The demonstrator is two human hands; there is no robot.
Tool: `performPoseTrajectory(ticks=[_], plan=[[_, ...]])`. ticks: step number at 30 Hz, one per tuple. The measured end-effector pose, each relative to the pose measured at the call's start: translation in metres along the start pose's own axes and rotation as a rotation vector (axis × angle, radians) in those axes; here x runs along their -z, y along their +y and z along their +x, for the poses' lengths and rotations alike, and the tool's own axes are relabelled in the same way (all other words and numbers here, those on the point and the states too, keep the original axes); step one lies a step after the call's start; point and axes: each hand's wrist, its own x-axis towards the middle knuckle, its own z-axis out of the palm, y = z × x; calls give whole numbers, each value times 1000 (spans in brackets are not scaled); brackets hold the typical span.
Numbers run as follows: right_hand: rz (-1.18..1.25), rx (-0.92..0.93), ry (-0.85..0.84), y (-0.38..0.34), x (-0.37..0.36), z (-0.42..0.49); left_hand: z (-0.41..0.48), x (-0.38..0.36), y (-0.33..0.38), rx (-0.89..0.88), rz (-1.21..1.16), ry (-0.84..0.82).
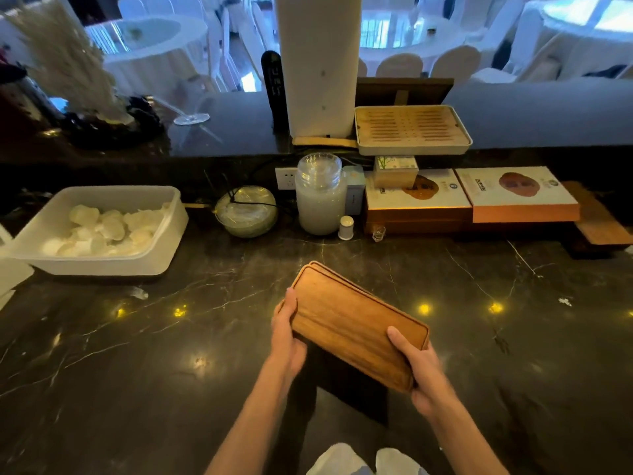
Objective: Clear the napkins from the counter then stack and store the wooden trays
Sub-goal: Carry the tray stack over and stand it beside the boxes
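Note:
A stack of brown wooden trays is held just above the dark marble counter, turned diagonally. My left hand grips the stack's near-left edge, thumb on top. My right hand holds the near-right corner, thumb resting on the top tray. Both hands are shut on the stack. A white plastic bin at the left holds several crumpled white napkins. One small crumpled scrap lies on the counter in front of the bin.
Behind the trays stand a glass jar, a glass-lidded bowl, a small white shaker and flat gift boxes. A slatted tea tray and a tall white cylinder sit on the raised ledge.

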Motion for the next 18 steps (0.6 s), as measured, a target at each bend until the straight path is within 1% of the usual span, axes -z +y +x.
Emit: performPoseTrajectory(ticks=[2,5,7,8,10,11,13,15,17,18], plan=[[58,17,39,1,-22,-13,-17,-17,-17,0,-113,41],[120,77,116,2,-51,-36,-37,-36,-29,20,-58,163],[46,122,105,0,-59,-54,-42,-33,-22,89,-50,191],[-15,122,65,-2,-59,-65,-42,-28,-17,140,-43,158],[-192,154,-70,-6,-55,-86,-46,-16,-6,228,-1,37],[-305,231,-127,-10,-53,-96,-47,-11,-1,250,23,-25],[-586,522,-194,-20,-46,-110,-49,-6,9,281,59,-159],[-863,788,-280,-32,-46,-113,-57,-5,19,337,90,-349],[-1100,954,-387,-46,-56,-111,-70,-8,22,435,84,-563],[-1187,1022,-388,-51,-62,-109,-77,-9,21,481,74,-623]])
